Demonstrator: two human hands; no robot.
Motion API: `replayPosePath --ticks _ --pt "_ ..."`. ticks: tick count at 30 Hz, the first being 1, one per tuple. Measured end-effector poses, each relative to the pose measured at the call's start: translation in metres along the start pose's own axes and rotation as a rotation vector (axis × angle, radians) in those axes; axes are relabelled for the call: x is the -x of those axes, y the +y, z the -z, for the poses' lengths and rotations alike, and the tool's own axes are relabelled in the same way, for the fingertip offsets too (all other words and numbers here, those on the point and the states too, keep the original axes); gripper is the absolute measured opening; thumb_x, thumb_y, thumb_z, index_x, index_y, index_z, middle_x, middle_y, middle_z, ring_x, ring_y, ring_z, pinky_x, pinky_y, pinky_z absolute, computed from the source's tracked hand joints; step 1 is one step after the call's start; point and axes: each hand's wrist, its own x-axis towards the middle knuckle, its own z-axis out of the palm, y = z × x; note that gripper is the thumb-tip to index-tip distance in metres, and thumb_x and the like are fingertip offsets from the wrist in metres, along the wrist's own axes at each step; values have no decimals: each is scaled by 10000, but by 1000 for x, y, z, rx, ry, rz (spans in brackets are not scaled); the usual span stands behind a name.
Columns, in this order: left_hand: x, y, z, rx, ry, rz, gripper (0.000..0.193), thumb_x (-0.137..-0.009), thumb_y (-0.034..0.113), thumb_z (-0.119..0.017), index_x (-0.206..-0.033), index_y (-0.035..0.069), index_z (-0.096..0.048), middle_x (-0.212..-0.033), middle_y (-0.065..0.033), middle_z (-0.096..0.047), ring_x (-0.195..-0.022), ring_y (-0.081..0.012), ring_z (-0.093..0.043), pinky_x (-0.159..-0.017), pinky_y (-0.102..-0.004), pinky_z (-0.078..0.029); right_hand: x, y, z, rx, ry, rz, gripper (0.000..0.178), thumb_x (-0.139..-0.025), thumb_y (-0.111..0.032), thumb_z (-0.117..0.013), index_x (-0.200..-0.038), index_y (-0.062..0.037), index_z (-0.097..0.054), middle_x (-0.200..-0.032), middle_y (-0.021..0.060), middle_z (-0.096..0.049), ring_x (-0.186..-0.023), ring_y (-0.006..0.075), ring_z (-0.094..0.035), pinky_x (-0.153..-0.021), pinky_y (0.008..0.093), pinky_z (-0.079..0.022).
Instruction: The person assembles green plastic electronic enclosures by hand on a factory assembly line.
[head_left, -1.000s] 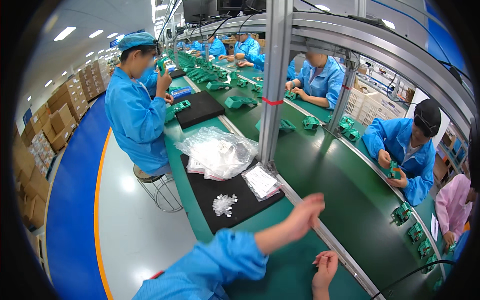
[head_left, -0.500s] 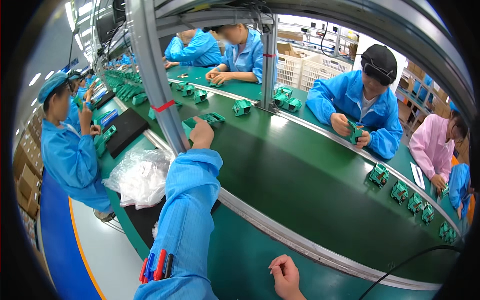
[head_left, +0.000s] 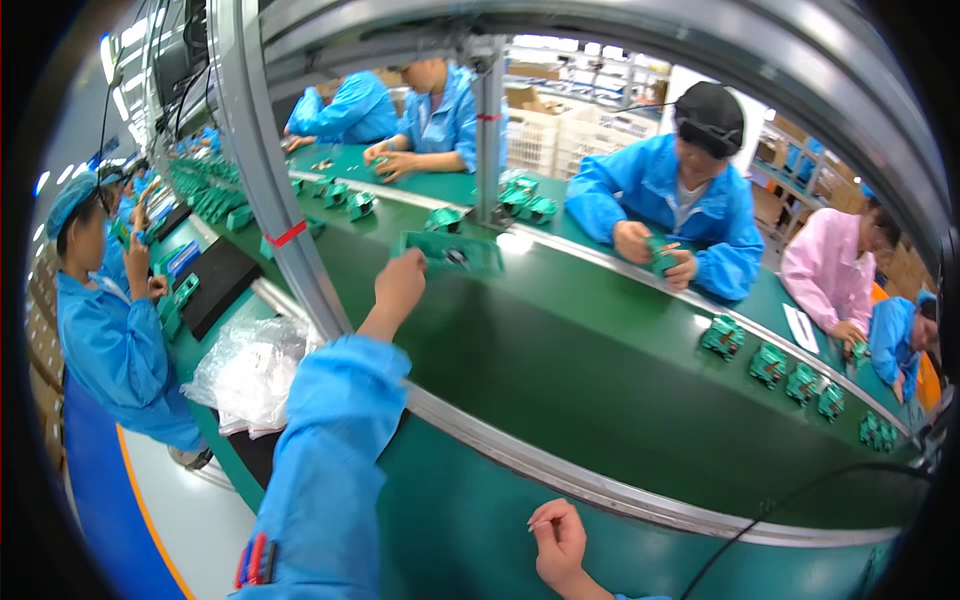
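My left hand [head_left: 402, 283] reaches out over the dark green conveyor belt, arm stretched forward. Its fingers pinch the near left end of a long, shallow green plastic housing [head_left: 468, 254], which is tilted and has a dark and pale part in its middle. Lower in the picture, my right hand [head_left: 562, 545] hovers over the near green bench top [head_left: 450, 520]. Its fingers are curled in toward the thumb, and nothing shows in them.
A grey metal post [head_left: 275, 190] rises close to my left arm. By it lie a clear plastic bag [head_left: 250, 370] and a black foam block [head_left: 220, 285]. Several green assemblies [head_left: 768, 365] line the far rail. A co-worker [head_left: 680, 200] opposite handles another; a black cable [head_left: 760, 515] crosses at right.
My left hand has lifted the green housing and drawn it rightward, turning its inside toward me. The view has shifted, so the surroundings sit farther left. My right hand stays curled.
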Motion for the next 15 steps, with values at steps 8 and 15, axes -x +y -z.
replayPosePath --ticks 8,15 --pt "186 139 86 482 -380 -914 185 -634 23 -553 -766 148 -585 -590 -24 -529 -558 -219 -508 -512 -342 -402 15 -67 71 44 667 407 64 -819 -53 -448 -764 -23 -446 -694 15 -412 -620 93 -355 -565 218 -305" --pt "268 161 69 540 -453 -1043 186 -589 37 -583 -736 151 -577 -539 16 -474 -523 -185 -479 -489 -305 -386 108 -51 71 -604 632 -33 66 -838 -93 -456 -817 -31 -462 -664 9 -396 -591 103 -360 -547 218 -302"
